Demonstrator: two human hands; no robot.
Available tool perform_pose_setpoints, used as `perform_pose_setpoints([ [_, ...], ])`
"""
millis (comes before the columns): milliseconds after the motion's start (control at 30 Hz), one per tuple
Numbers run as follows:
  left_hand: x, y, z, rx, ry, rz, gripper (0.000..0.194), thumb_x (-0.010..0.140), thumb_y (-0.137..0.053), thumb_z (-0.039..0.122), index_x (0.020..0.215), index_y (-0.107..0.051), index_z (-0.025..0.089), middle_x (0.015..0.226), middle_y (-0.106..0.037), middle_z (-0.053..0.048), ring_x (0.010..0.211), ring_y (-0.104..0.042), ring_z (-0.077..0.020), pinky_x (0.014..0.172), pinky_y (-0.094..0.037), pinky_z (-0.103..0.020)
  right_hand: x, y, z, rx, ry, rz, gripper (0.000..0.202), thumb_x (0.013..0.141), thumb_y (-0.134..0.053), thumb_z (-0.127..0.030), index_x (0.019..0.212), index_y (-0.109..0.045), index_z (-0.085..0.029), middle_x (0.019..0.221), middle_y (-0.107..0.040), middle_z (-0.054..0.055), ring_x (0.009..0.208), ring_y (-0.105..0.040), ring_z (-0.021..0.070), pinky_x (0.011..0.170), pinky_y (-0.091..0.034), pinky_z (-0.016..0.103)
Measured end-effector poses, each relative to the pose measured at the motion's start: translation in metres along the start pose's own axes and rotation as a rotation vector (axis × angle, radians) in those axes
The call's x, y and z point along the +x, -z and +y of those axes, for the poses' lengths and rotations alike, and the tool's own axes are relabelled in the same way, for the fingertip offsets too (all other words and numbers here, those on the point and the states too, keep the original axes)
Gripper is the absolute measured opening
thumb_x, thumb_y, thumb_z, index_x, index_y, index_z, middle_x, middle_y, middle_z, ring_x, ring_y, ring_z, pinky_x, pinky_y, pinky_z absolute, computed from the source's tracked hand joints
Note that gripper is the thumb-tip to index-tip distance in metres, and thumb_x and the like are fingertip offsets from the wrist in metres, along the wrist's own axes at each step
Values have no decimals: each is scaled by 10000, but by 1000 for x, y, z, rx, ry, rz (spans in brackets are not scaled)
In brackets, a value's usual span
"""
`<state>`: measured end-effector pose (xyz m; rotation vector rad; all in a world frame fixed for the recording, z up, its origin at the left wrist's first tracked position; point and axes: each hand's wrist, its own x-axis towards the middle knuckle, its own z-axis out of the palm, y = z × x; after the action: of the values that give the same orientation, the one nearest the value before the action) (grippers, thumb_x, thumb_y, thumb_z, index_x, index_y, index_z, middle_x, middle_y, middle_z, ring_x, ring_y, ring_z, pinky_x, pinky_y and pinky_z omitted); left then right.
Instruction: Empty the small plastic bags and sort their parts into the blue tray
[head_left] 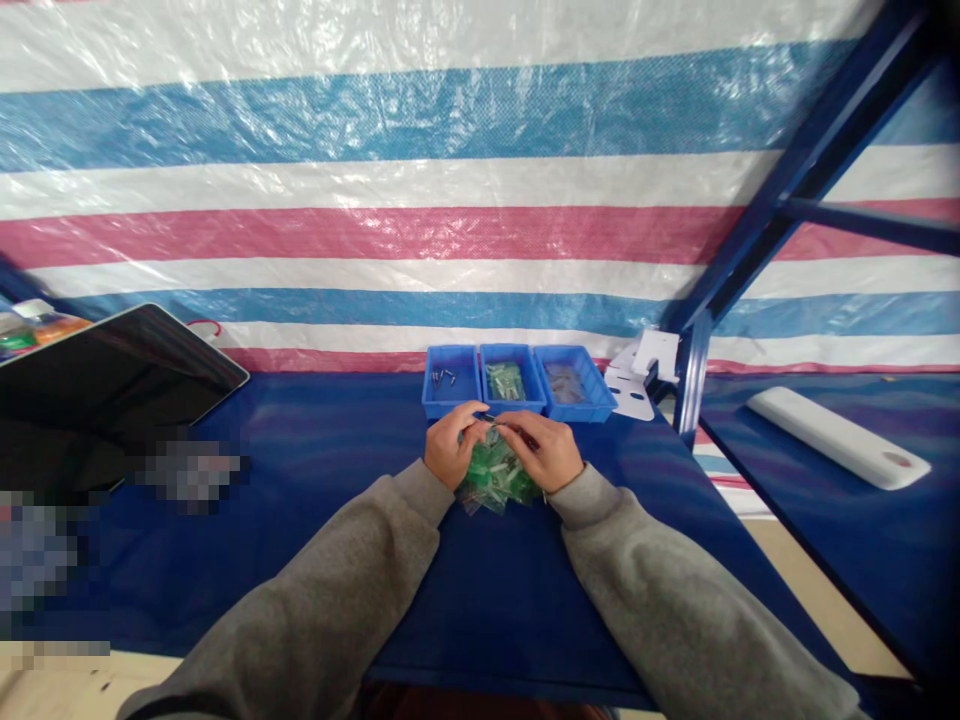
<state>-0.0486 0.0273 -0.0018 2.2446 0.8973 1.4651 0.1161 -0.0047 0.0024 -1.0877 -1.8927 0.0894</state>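
Pinching a part above the bags, left hand and right hand meet, likely for precision; bins stand beyond the bags, likely for reach.

The person's left hand and right hand grip 1 small dark part above clear-and-green packets; 3 blue bins stand beyond.

Striped sheeting hangs behind a screen (black).
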Motion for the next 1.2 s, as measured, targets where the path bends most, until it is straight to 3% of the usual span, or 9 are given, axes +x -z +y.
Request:
perform_pose_setpoints([
  [133,-1,1,2,-22,16,-24,219,881,-452,267,1054,-545,171,536,-570,52,491,-559,-79,599,-475,-197,0,0,1,16,13,-49,210,883,-444,-300,939,-620,-198,861,-680,47,777,-636,160,716,-501,272],
  [233,1,3,3,11,18,-15,250,860,-495,281,1078,-547,172,605,-621,26,557,-593,-95,631,-485,-212,0,0,1,10,15,-60,215,889,-428,-294,918,-617,-194,858,-678,52,778,-635,164,720,-498,279],
  [333,3,4,4,69,-30,30,179,830,-546,282,952,-625,177,743,-669,-25,680,-622,-123,683,-488,-240,0,1,1,-17,2,-28,215,889,-428,-294,905,-618,-195,832,-679,48,756,-638,163,692,-498,273],
  [500,4,4,6,96,-93,58,167,846,-524,254,800,-669,186,724,-675,-29,682,-614,-129,684,-485,-258,1,2,0,-40,-18,31,224,890,-429,-300,943,-623,-201,877,-689,47,792,-650,163,725,-508,267],
  [700,36,18,2,253,-90,197,159,850,-527,247,921,-656,186,858,-688,-47,802,-611,-160,781,-447,-300,0,2,1,-83,-80,61,250,894,-420,-287,1030,-609,-198,936,-687,53,804,-652,167,734,-509,269],
  [833,50,26,-4,499,-68,98,307,854,-517,276,1148,-562,199,1068,-640,-85,1017,-545,-219,860,-377,-350,-1,-2,7,-126,-79,45,240,888,-425,-296,986,-622,-202,921,-688,52,746,-648,164,683,-501,270],
  [900,44,26,-6,529,-64,55,253,865,-492,273,1082,-595,192,1048,-639,-83,998,-548,-211,833,-382,-324,-2,-3,11,-152,-79,38,230,883,-432,-296,952,-631,-205,903,-687,46,727,-642,159,665,-491,267],
  [1067,20,15,-5,517,-41,-151,181,858,-487,307,833,-623,191,712,-642,-16,642,-574,-131,612,-402,-240,-2,-5,16,-195,-83,4,209,872,-447,-282,890,-641,-208,828,-681,40,674,-620,152,627,-468,255],
  [1200,14,6,0,616,-55,-277,260,777,-568,423,708,-602,176,697,-622,-50,687,-577,-181,575,-399,-271,-2,-5,16,-207,-108,12,178,858,-469,-258,877,-639,-210,815,-676,34,678,-613,153,624,-457,252],
])
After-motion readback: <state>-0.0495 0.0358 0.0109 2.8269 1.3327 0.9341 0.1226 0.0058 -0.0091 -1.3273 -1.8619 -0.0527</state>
